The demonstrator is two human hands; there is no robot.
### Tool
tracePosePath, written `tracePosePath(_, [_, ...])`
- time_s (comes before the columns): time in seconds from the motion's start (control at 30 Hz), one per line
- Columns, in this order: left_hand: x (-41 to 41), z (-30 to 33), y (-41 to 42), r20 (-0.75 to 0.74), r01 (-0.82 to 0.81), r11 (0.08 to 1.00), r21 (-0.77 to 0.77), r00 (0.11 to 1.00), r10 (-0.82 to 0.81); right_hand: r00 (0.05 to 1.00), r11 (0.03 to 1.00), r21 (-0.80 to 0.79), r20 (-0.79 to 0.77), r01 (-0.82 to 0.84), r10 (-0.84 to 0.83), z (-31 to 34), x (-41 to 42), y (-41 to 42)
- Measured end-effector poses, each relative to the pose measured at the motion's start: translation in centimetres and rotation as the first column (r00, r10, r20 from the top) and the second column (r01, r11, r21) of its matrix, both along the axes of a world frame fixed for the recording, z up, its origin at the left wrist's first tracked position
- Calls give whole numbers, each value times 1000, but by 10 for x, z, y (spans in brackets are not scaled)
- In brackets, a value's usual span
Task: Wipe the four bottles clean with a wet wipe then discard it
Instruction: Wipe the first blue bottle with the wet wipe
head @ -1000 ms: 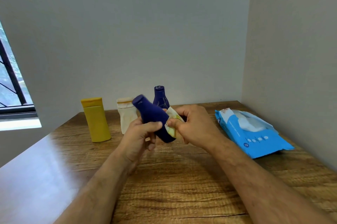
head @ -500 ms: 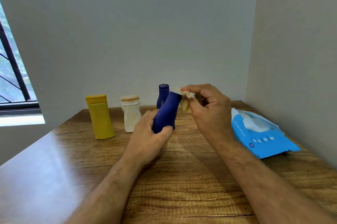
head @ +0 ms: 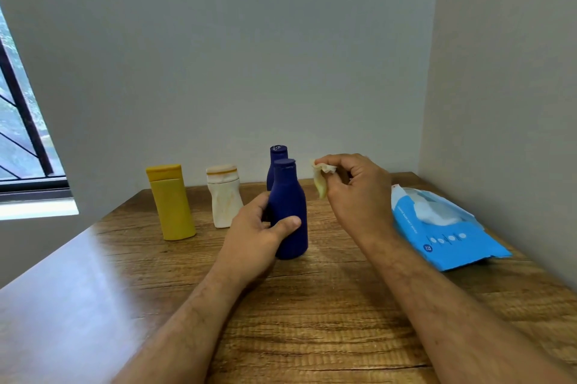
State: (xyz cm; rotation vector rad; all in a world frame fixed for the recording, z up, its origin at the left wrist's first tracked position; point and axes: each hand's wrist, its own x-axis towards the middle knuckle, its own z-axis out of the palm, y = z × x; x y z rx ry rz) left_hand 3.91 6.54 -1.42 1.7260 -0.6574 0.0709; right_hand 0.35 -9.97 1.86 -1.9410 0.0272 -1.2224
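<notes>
**Near blue bottle upright in left hand, wipe in right**

At far left we note a window (head: 22, 140). On the wooden table (head: 312, 321) we find a yellow bottle (head: 171, 202) standing upright, then a white bottle (head: 224, 196) just beside it. Our left hand (head: 259, 240) has its grip closed around the near blue bottle (head: 288, 212), which stands upright on the table. A second blue bottle (head: 277, 162) stands directly behind it. Our right hand (head: 356, 193) is raised beside the bottle's cap, its grip pinching a crumpled, yellowed wet wipe (head: 321, 179), apart from the bottle. At far right, a blue wipes pack (head: 443, 227) lies flat against the wall.
</notes>
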Motion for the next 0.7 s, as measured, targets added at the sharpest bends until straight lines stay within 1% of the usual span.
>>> tracePosePath(0.13, [5,-6,-4,-38,-3,1000,20,999,3,999,996,84,3,37,-38,0,3,-6])
tracePosePath(0.23, [10,-9,-9,-61,-24,999,23,998,25,998,988,144,-26,61,-58,-2,6,-11])
tracePosePath(0.37, [13,-9,-27,-73,-33,998,58,997,37,993,967,230,-82,107,-90,-7,12,-25])
tracePosePath(0.47, [16,-7,-40,-55,-53,994,92,997,58,990,938,324,-95,127,-101,-9,14,-32])
tracePosePath(0.7, [28,-10,-82,-24,-123,987,106,992,126,990,880,455,-44,140,-135,-9,14,-36])
